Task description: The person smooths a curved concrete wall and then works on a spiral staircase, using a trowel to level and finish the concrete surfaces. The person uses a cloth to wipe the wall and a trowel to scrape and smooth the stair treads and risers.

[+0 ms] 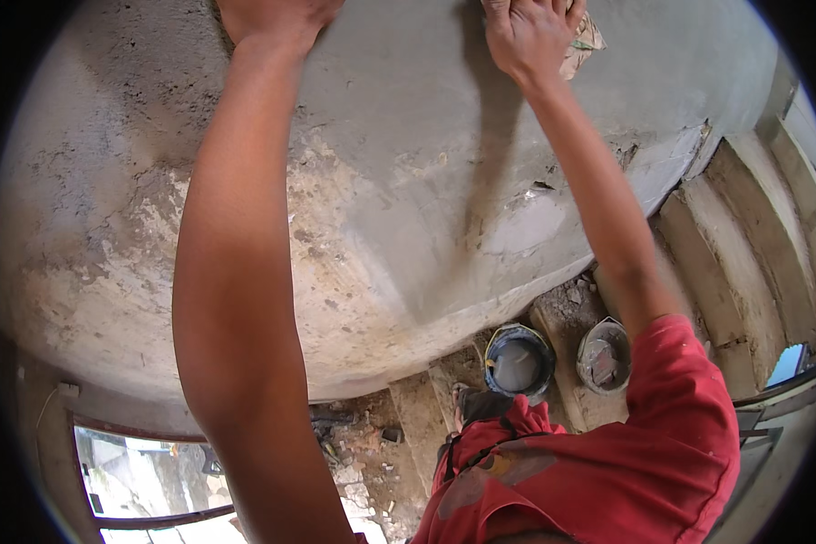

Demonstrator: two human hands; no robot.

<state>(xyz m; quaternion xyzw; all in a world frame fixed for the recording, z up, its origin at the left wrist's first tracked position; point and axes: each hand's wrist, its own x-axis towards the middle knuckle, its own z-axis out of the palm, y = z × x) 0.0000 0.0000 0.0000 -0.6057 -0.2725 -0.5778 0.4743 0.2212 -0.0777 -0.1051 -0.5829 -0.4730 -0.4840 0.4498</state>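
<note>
Both my arms reach up against a wall point(381, 118) coated with smooth grey plaster. My left hand point(279, 16) is at the top edge, left of the middle; its fingers are cut off from view. To its right, my right hand point(530, 41) presses a crumpled piece of brownish paper point(587, 43) against the smooth plaster. Its fingers curl over the paper, and the fingertips are partly out of view. Left of my left arm the wall is rough and dark, while lower down it is bare and patchy.
A dark bucket point(519, 361) with grey material and a lighter bucket point(605, 356) stand on steps below the wall. More concrete steps point(725, 249) climb at the right. Rubble point(372, 453) lies on the ground, near a window point(154, 471) at lower left.
</note>
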